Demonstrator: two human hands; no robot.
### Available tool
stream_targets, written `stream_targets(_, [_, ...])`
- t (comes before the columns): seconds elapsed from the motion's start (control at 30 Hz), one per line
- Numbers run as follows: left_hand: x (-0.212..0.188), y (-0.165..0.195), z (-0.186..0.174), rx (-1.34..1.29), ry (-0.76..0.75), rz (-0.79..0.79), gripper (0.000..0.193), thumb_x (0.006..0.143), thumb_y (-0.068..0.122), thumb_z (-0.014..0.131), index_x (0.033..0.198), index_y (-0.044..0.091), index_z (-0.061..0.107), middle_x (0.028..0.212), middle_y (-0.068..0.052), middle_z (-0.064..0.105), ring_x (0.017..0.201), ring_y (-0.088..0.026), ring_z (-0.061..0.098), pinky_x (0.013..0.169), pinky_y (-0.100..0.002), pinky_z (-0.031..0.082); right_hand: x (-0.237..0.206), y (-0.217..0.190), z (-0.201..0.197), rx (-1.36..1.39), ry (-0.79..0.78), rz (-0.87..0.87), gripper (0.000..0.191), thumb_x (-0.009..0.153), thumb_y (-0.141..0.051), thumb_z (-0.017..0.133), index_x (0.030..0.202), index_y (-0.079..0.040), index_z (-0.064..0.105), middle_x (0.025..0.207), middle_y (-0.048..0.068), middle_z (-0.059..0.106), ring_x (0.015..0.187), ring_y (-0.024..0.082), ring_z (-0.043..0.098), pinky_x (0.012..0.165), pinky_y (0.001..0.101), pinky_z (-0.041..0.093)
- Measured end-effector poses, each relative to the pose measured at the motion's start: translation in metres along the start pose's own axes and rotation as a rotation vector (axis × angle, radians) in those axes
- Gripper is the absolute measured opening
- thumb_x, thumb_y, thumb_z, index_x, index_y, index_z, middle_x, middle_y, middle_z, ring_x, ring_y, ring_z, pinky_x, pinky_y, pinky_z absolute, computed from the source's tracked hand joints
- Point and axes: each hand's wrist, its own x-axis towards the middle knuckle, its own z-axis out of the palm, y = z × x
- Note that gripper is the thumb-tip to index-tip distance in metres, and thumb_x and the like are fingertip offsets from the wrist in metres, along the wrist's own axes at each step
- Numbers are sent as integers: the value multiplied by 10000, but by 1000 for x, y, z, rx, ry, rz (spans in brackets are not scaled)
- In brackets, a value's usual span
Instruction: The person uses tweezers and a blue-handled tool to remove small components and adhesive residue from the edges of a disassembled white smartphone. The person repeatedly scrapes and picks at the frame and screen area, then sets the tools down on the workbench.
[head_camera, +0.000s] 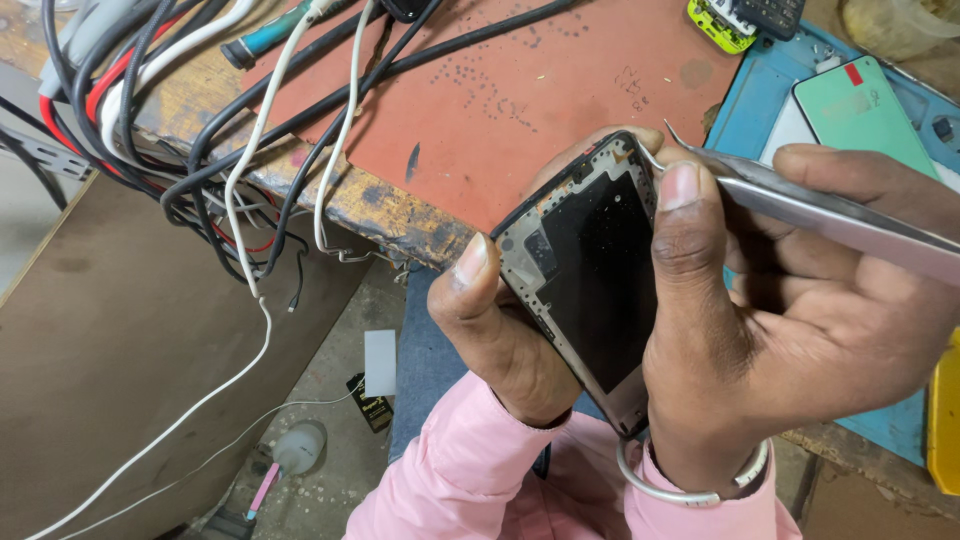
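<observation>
Closest to the camera, pink sleeves (470, 480) lead up to both hands, and a silver bangle (690, 485) rings the right wrist. The left hand (500, 330) curls around the lower left edge of an opened phone frame (590, 270), thumb pressed on its corner, fingers hidden behind it. The frame is held tilted in the air, just in front of the tabletop's edge, its dark inner panel facing up. The right hand (800, 320) wraps the frame's right side, thumb lying along the rim, while its fingers pinch metal tweezers (800, 205) whose curved tip touches the frame's top corner. Beyond lies a worn red mat (520, 90) on the tabletop, with a tangle of black, white and red cables (200, 130) hanging left. At the far right a blue mat (760, 110) carries a pale green phone panel (865, 110).
</observation>
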Motion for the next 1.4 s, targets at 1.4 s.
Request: stream_targets(1.4, [8,6,-2,109,-80,-113,919,953,666,530,1489,-71,413,1290,-197,569,1047,-293,592,950,-435,497,33,-24,-4,43,-7,296,152,1093,-116,729,1052,29,704,984,112,744,874,141,763,861,246,662])
